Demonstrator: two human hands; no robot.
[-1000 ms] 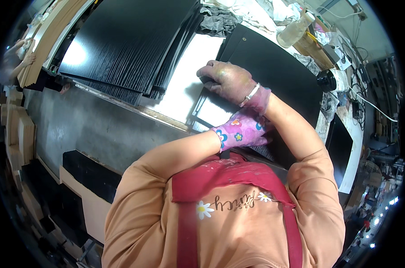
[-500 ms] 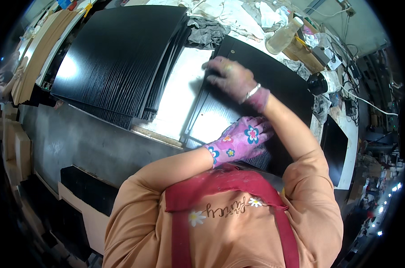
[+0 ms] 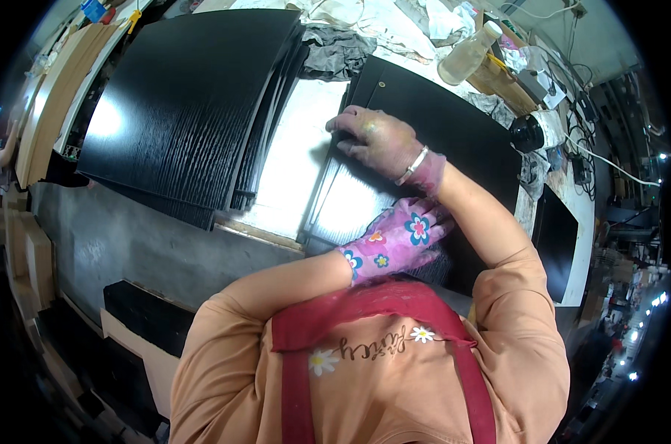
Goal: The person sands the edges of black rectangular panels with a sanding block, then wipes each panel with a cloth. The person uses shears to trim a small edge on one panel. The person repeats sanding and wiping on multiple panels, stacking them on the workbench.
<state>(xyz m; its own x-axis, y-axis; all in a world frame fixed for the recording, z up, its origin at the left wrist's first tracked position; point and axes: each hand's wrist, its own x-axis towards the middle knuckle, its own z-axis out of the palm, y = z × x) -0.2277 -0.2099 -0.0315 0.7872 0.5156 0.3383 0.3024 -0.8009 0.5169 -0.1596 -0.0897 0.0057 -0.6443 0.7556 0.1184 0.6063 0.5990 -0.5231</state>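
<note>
A shiny black panel (image 3: 454,126) with wood-like grain lies in front of me on the white worktop. My left hand (image 3: 406,233), in a purple flowered glove, rests on its near part with the fingers stretched out. My right hand (image 3: 376,140), in a stained pinkish glove with a pale band at the wrist, is at the panel's left edge. Its fingers are curled inward, and whatever they hold, if anything, is hidden under them. Left of the panel is a strip of white worktop (image 3: 294,140), then a stack of black panels (image 3: 187,96).
A crumpled grey cloth (image 3: 337,53) lies behind the panels. A cloudy plastic bottle (image 3: 468,55), a black-topped container (image 3: 526,135) and cables (image 3: 583,148) are at the right. Another black panel (image 3: 555,240) stands farther right. Another person's arm (image 3: 8,152) shows at far left.
My right hand has moved slightly nearer along the panel's left edge, its fingers more curled. My left hand stays on the panel. The view has shifted a little.
</note>
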